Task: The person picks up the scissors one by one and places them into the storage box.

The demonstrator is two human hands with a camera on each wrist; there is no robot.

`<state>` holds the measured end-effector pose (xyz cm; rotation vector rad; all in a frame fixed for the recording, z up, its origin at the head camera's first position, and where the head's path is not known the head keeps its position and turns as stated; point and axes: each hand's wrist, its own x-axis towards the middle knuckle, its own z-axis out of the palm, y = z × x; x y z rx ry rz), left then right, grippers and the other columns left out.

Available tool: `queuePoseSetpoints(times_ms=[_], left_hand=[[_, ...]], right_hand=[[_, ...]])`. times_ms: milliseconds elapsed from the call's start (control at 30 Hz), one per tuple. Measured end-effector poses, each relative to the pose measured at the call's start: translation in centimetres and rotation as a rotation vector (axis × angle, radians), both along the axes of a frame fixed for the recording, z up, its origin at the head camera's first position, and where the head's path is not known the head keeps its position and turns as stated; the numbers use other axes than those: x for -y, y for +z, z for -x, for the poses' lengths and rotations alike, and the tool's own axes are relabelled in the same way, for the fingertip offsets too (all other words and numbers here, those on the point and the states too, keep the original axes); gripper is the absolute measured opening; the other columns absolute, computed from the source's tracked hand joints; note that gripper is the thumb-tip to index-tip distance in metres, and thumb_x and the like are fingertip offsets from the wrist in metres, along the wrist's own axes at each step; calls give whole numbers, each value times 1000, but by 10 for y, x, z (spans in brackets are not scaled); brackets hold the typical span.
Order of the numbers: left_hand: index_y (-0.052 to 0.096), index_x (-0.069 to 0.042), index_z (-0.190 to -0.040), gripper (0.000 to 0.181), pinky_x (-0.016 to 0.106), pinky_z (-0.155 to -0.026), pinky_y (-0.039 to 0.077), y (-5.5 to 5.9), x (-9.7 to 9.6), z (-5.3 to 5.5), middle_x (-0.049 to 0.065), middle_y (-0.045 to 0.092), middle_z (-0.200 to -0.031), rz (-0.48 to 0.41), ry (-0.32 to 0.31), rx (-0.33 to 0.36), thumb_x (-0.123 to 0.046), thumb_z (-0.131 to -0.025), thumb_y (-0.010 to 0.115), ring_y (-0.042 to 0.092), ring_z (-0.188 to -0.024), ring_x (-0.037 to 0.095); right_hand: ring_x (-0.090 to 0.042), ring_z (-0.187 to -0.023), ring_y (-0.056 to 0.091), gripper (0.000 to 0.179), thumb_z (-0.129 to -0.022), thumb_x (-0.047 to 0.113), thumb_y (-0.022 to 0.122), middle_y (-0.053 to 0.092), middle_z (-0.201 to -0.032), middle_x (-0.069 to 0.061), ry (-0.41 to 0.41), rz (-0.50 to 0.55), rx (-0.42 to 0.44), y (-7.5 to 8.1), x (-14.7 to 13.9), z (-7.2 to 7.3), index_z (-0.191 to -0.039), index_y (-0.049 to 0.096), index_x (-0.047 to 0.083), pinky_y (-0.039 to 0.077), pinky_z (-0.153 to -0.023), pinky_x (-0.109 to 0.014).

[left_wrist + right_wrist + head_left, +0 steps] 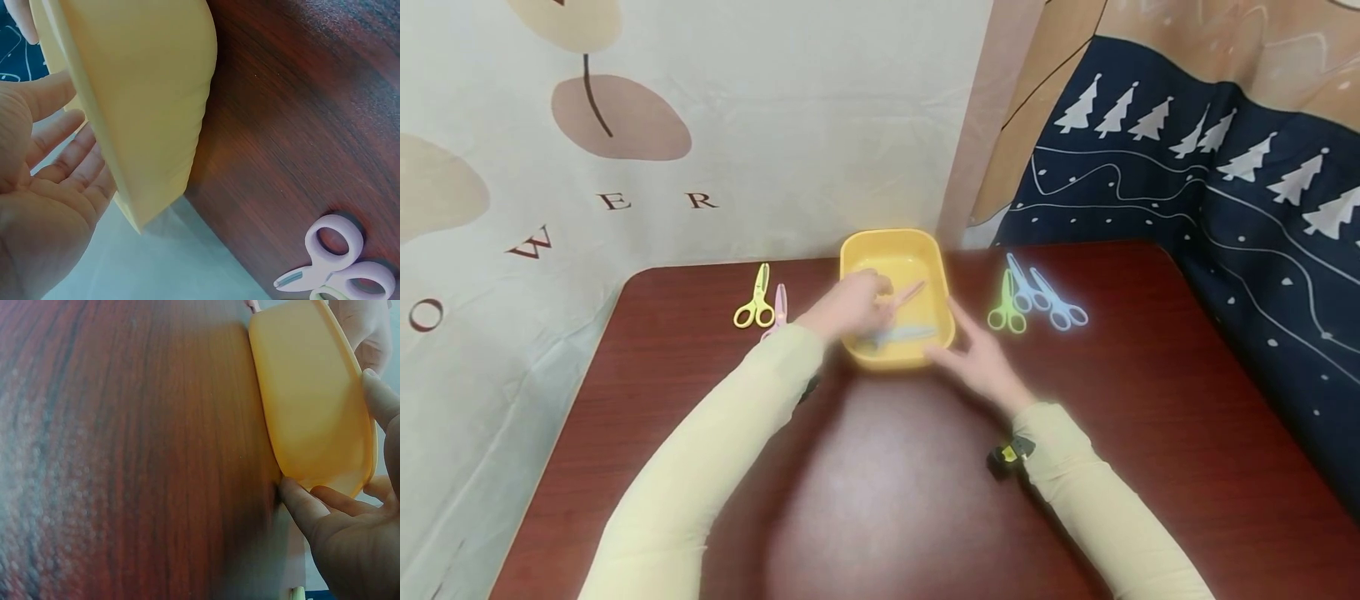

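Note:
My left hand reaches over the near-left rim of a yellow plastic bin, its fingers loosely bent. In the left wrist view a gap shows between thumb and index finger, while the thumb tip is hidden behind the rim. Pink scissors lie in the bin right at these fingertips, their handles blurred or covered. Nearer the front of the bin are blue-grey scissors. My right hand grips the bin's near-right corner, with the thumb on the rim and the other fingers along the side.
Left of the bin, yellow scissors and pink-purple scissors lie on the dark wooden table. On the right are green scissors and two blue scissors. A printed cloth hangs behind the table.

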<state>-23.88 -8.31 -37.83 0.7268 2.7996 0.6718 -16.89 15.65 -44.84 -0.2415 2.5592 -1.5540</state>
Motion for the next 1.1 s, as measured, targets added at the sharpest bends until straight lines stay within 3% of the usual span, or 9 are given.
queuePoseSetpoints(times_ms=[400, 867, 1100], left_hand=[[65, 1, -132, 48, 47, -103, 48, 9, 13, -10, 20, 66, -127, -60, 34, 10, -27, -94, 73, 60, -115, 33], [65, 2, -132, 56, 46, -107, 45, 2, 33, -23, 16, 62, -131, -165, 80, -103, -36, -92, 77, 59, -120, 33], [67, 1, -128, 51, 44, -102, 46, -8, 47, -27, 13, 62, -126, -227, 85, -181, -30, -90, 80, 59, -114, 31]], right_hand=[[-28, -151, 34, 93, -89, 43, 80, 36, -165, 0, -1, -9, 8, 1, 0, -1, -162, 24, 43, 30, -121, -53], [-27, -152, 34, 93, -89, 41, 81, 34, -166, 2, -3, -5, 11, 0, 0, 0, -162, 24, 45, 29, -121, -54], [-26, -152, 33, 94, -89, 42, 80, 34, -166, 1, 10, 5, 6, 2, 0, -1, -162, 22, 45, 30, -121, -51]])
